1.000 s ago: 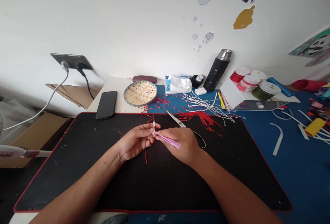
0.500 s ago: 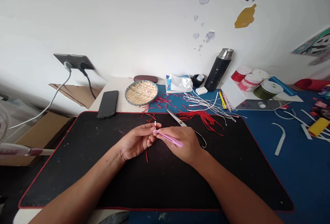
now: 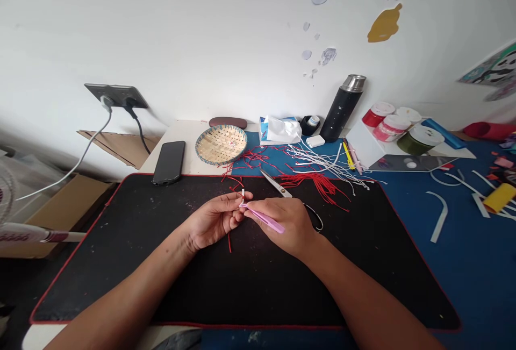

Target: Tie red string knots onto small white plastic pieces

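Observation:
Over the black mat point(image 3: 258, 291), my left hand point(image 3: 215, 218) pinches a small white strip point(image 3: 242, 193) that stands up between thumb and forefinger. A red cord point(image 3: 229, 243) hangs below this hand; whether it joins the strip is hidden by the fingers. My right hand point(image 3: 288, 226) is closed around pink tweezers point(image 3: 268, 221), whose tip touches the work at my left fingertips. Just behind the right hand lie scissors point(image 3: 278, 184), their handles partly covered by it. Short red cord pieces point(image 3: 237, 184) lie beyond the left fingers.
Bundles of red cords point(image 3: 316, 180) and white cords point(image 3: 328, 162) lie at the mat's back edge. Behind stand a woven basket point(image 3: 220, 148), a tissue box point(image 3: 278, 129) and a black thermos point(image 3: 341, 111). A phone point(image 3: 169, 162) is at left, paint jars point(image 3: 391, 124) at right.
The tweezers' back end has tilted slightly down in my right hand, while their tip stays at the left fingertips. My left hand keeps its place and its pinch.

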Tool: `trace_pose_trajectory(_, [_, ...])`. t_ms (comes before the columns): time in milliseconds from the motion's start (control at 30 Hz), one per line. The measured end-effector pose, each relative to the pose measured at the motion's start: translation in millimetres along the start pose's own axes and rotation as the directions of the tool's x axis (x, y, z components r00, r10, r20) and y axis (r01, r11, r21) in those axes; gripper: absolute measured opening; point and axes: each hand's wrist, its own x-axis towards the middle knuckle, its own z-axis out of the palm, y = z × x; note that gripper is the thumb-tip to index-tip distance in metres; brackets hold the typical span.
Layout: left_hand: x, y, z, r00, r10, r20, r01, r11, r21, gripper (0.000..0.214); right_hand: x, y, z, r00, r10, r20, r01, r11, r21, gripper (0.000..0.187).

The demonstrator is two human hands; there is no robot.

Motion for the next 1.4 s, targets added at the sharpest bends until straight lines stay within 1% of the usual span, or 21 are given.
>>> trace_pose_trajectory(100, [-0.7, 0.3, 0.6, 1.000, 0.005, 0.001, -0.005, 1.000, 0.025, 0.023, -0.7, -0.2, 0.4, 1.000, 0.025, 0.012, -0.026, 0.999, 0.031, 0.021])
trace_pose_trajectory(200, [-2.0, 2.4, 1.0, 0.999, 0.035, -0.008, -0.034, 0.993, 0.112, 0.023, 0.1, 0.3, 0.4, 0.995, 0.092, 0.027, -0.095, 0.982, 0.164, 0.018])
trace_pose_trajectory(300, [-3.4, 4.8, 0.5, 0.997, 0.068, -0.026, -0.061, 0.973, 0.222, 0.025, 4.0, 0.4, -2.0, 0.976, 0.204, 0.074, -0.216, 0.941, 0.261, 0.018])
trace_pose_trajectory(367, [-3.9, 5.7, 0.4, 0.997, 0.067, -0.026, -0.057, 0.960, 0.274, 0.027, 7.2, 0.6, -4.8, 0.951, 0.279, 0.132, -0.307, 0.895, 0.324, 0.022])
trace_pose_trajectory(400, [-4.1, 5.9, 0.7, 0.998, 0.061, -0.020, -0.052, 0.954, 0.295, 0.028, 8.6, 1.0, -6.2, 0.931, 0.321, 0.174, -0.363, 0.857, 0.365, 0.024])
trace_pose_trajectory(433, [-4.3, 6.0, 1.3, 0.998, 0.054, -0.011, -0.048, 0.948, 0.316, 0.029, 9.6, 1.6, -7.4, 0.903, 0.364, 0.228, -0.428, 0.806, 0.408, 0.027])
trace_pose_trajectory(500, [-4.8, 6.0, 2.8, 0.999, 0.044, 0.010, -0.045, 0.936, 0.350, 0.030, 10.9, 3.4, -8.7, 0.822, 0.440, 0.363, -0.570, 0.659, 0.491, 0.032])
trace_pose_trajectory(567, [-5.7, 6.1, 4.4, 0.999, 0.037, 0.021, -0.042, 0.925, 0.377, 0.031, 11.5, 5.3, -8.4, 0.730, 0.467, 0.499, -0.684, 0.482, 0.548, 0.036])
trace_pose_trajectory(633, [-7.2, 6.6, 5.7, 0.999, 0.025, 0.021, -0.032, 0.912, 0.408, 0.030, 11.9, 6.6, -6.9, 0.663, 0.467, 0.585, -0.744, 0.322, 0.586, 0.040])
trace_pose_trajectory(700, [-9.1, 7.6, 6.9, 1.000, 0.003, 0.015, -0.010, 0.893, 0.449, 0.029, 12.0, 7.0, -4.8, 0.615, 0.472, 0.631, -0.770, 0.188, 0.610, 0.044])
trace_pose_trajectory(767, [-11.2, 8.7, 8.4, 1.000, -0.010, 0.007, 0.006, 0.876, 0.482, 0.029, 11.7, 7.3, -2.7, 0.579, 0.475, 0.662, -0.779, 0.083, 0.621, 0.048])
trace_pose_trajectory(833, [-12.9, 9.8, 10.3, 1.000, -0.004, -0.004, 0.006, 0.868, 0.496, 0.030, 10.6, 8.2, -0.5, 0.547, 0.473, 0.691, -0.786, 0.004, 0.619, 0.051])
trace_pose_trajectory(900, [-14.3, 10.7, 12.3, 1.000, 0.007, -0.020, 0.004, 0.866, 0.500, 0.033, 9.0, 9.8, 1.7, 0.516, 0.461, 0.722, -0.794, -0.057, 0.605, 0.052])
trace_pose_trajectory(1000, [-16.6, 12.4, 14.3, 0.999, 0.014, -0.045, 0.011, 0.865, 0.502, 0.036, 6.8, 12.2, 4.4, 0.486, 0.436, 0.758, -0.803, -0.120, 0.584, 0.053])
trace_pose_trajectory(1100, [-19.7, 15.7, 15.7, 0.998, 0.023, -0.062, 0.011, 0.866, 0.501, 0.040, 6.1, 13.4, 6.1, 0.475, 0.423, 0.771, -0.802, -0.152, 0.578, 0.053])
trace_pose_trajectory(1200, [-22.0, 19.0, 17.9, 0.997, 0.022, -0.076, 0.021, 0.853, 0.521, 0.044, 6.5, 13.8, 6.7, 0.476, 0.422, 0.772, -0.799, -0.160, 0.580, 0.053])
trace_pose_trajectory(1400, [-23.5, 19.9, 24.0, 0.993, 0.043, -0.107, 0.028, 0.809, 0.587, 0.045, 6.6, 13.5, 7.3, 0.471, 0.427, 0.772, -0.804, -0.152, 0.575, 0.053])
